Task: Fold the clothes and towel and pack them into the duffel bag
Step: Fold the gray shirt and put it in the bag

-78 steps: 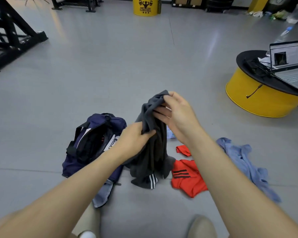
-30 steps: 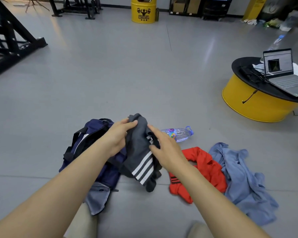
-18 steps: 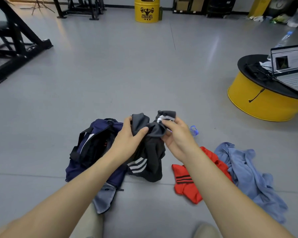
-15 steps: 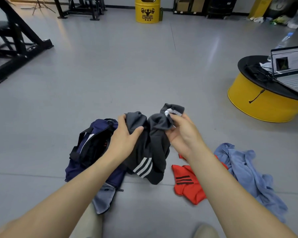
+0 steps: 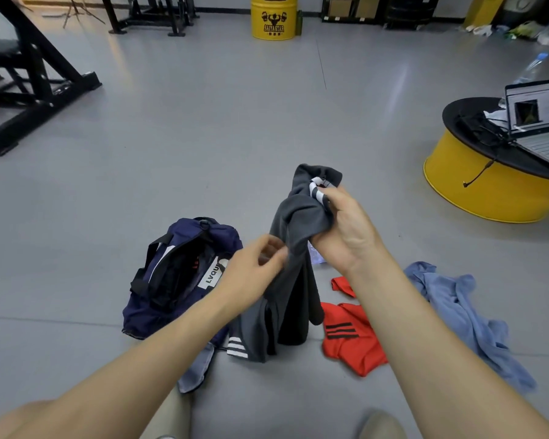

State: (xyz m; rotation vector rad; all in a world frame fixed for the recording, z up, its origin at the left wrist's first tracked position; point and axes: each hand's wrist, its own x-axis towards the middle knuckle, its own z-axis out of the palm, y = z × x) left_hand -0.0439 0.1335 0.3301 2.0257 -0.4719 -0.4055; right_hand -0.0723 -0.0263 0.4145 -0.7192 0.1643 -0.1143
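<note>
Shorts (image 5: 293, 280): raised higher, bunched in curled fingers (image 5: 336, 198) of right hand (image 5: 346, 236); left hand (image 5: 251, 274) dropped off top to side edge, fingers blurred, couldn't tell grip. Fold not begun.

Even, fairly bright indoor light falls from overhead. The grey floor (image 5: 203, 153) carries a pale streak of glare toward 1 o'clock and a warm yellowish sheen at 11 o'clock, beside the black frame (image 5: 38, 90). Shadows are faint and diffuse, the plainest being a soft one under the round yellow surface (image 5: 488, 191) at 3 o'clock. The laptop screen (image 5: 534, 106) glows white, its text unreadable. Motion blur smears the left grip (image 5: 254, 267), leaving the fingers indistinct, while the right grip (image 5: 343, 229) and the grey garment (image 5: 298, 217) look sharper. Wide-angle distortion bends straight lines near the edges. The shoe (image 5: 381, 426) at 5 o'clock is soft.
</note>
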